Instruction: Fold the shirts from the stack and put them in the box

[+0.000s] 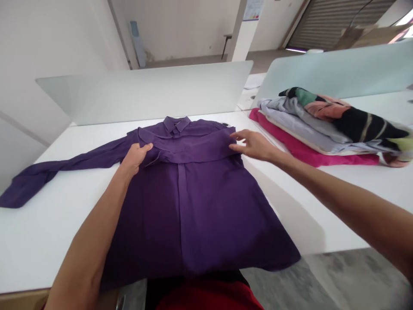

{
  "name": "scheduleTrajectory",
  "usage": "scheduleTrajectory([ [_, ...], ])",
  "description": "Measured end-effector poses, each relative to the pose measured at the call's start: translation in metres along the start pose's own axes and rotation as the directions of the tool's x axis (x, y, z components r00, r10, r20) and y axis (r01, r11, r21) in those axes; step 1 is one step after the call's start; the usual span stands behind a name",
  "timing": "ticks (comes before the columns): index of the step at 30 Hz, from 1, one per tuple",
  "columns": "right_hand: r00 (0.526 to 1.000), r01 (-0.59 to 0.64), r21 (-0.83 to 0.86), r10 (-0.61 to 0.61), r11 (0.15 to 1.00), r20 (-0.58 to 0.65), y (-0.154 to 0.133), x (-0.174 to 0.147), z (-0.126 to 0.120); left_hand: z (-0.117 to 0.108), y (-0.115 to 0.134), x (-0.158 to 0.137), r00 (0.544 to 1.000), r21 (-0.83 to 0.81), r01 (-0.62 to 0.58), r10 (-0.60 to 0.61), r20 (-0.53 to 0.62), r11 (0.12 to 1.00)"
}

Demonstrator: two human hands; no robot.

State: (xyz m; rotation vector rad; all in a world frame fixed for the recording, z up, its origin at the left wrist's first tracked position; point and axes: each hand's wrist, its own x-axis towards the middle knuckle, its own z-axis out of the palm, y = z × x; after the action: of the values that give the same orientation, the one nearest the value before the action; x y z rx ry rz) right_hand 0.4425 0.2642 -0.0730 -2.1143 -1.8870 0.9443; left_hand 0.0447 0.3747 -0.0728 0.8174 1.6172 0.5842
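From my remote feed I read this as an office-like workroom, judging by the white table (67, 189) with its frosted divider (145, 92), the plain pale wall (193, 26), the roller shutter (335, 21) and the bare grey floor (355, 275) I can see.

A smooth white table (41, 232) carries a purple long-sleeved button-front shirt (206, 206), face up; one purple sleeve (80, 161) stretches out to the shirt's left; the shirt's hem reaches past the near edge; right of the shirt lies a multicoloured fabric stack (316, 120), bright magenta cloth (300, 150) lowest.
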Motion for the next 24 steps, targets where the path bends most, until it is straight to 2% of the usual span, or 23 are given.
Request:
scheduleTrajectory([
  [2,0.99,0.141,-0.111,-0.137,0.984,0.044,0.002,-0.013,0.018,0.003,0.009,0.004,1.0,-0.014,-0.006,0.006,-0.013,1.0],
  [4,0.975,0.223,-0.216,-0.212,0.951,0.072,0.0,-0.022,0.03,0.006,0.021,0.009,0.999,-0.081,-0.021,0.018,-0.032,0.996],
  [9,0.983,0.179,-0.301,-0.184,0.937,0.01,-0.01,-0.024,0.041,0.006,0.044,0.031,0.991,-0.243,-0.134,0.127,-0.042,0.961],
  [11,0.983,0.17,-0.301,-0.182,0.938,-0.014,-0.01,-0.024,0.045,0.001,0.038,0.039,0.994,-0.215,-0.094,0.081,-0.067,0.972],
  [15,0.975,0.206,-0.303,-0.22,0.93,-0.013,-0.002,-0.029,0.056,-0.014,0.01,0.039,0.991,-0.061,0.097,-0.102,-0.083,0.993],
  [19,0.98,0.182,-0.327,-0.199,0.927,-0.021,0.005,-0.031,0.064,-0.025,-0.009,0.033,0.992,-0.062,0.103,-0.108,-0.07,0.993],
  [24,0.992,0.106,-0.412,-0.125,0.905,-0.018,-0.008,-0.028,0.06,-0.026,-0.005,0.038,0.987,-0.025,0.144,-0.145,-0.062,0.989],
])
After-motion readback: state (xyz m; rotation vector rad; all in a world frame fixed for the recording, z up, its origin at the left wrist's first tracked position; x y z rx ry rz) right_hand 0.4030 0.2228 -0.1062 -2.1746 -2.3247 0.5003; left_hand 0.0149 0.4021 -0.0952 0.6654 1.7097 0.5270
